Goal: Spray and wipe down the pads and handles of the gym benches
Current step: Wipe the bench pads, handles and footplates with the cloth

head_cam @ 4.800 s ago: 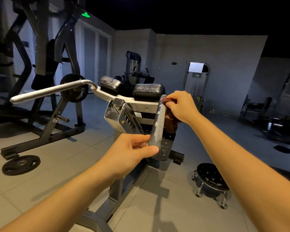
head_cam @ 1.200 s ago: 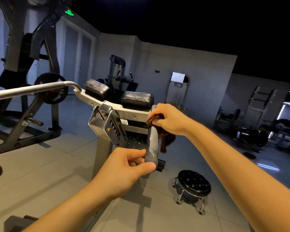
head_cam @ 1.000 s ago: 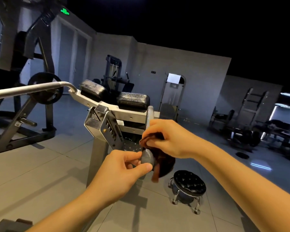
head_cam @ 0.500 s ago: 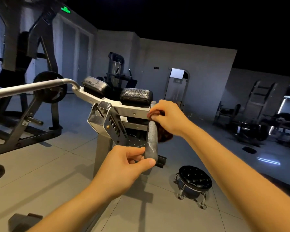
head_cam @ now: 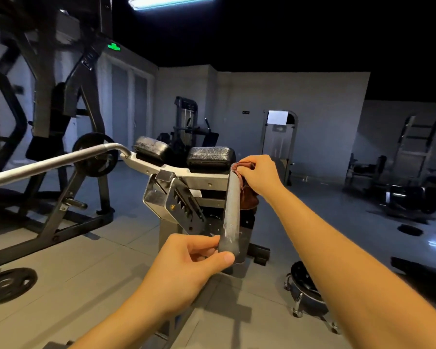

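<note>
A grey metal handle (head_cam: 231,212) of the bench machine points toward me in the middle of the view. My left hand (head_cam: 191,263) pinches its near end between thumb and fingers. My right hand (head_cam: 258,176) grips a brown cloth (head_cam: 248,197) wrapped round the handle's far end, where it joins the white frame (head_cam: 176,170). Two black pads (head_cam: 210,156) sit on top of the frame behind the handle. A second long handle (head_cam: 51,161) reaches out to the left. No spray bottle is in view.
A black round stool on castors (head_cam: 305,290) stands on the floor at lower right. A weight plate (head_cam: 8,283) lies on the tiles at lower left, beside a dark plate-loaded machine (head_cam: 61,122). More machines stand along the back wall and at the right.
My right hand slid the cloth down the handle toward my left hand, then back up to the far end. My left hand kept its pinch on the near end.
</note>
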A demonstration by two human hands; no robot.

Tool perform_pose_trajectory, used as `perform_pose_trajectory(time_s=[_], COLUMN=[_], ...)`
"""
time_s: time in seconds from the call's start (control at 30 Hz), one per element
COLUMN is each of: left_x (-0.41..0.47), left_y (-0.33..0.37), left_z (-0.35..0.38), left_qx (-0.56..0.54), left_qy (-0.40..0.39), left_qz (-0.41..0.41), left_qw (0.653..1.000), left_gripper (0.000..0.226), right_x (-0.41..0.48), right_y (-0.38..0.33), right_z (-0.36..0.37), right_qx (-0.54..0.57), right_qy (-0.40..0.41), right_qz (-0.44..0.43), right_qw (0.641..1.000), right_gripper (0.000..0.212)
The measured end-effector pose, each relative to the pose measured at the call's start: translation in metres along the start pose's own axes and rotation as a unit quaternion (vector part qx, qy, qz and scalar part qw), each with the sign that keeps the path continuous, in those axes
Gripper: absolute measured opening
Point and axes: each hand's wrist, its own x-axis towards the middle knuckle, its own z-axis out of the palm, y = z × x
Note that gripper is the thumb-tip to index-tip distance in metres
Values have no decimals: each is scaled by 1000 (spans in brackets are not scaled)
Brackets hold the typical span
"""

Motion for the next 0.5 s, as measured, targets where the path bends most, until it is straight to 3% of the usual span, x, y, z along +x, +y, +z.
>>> perform_pose_trajectory(time_s=[0.07, 0.17, 0.33, 0.5], left_x=[-1, -1, -7, -13], left_y=[0, -4, 0, 8], left_z=[1, -2, -1, 5], left_qx=[-11, -24, -38, 9], left_qy=[11, 21, 26, 49], left_qz=[1, 8, 23, 31], left_qw=[1000, 999, 999, 998], left_gripper=[31, 25, 28, 55], right_x=[-9, -69, -176, -113], right_y=[0, -10, -40, -33], right_z=[5, -5, -43, -26], right_qx=[31, 86, 82, 14], right_qy=[39, 23, -43, -35], right_qz=[22, 10, -167, -149], right_qw=[999, 996, 982, 988], right_gripper=[16, 17, 18, 14])
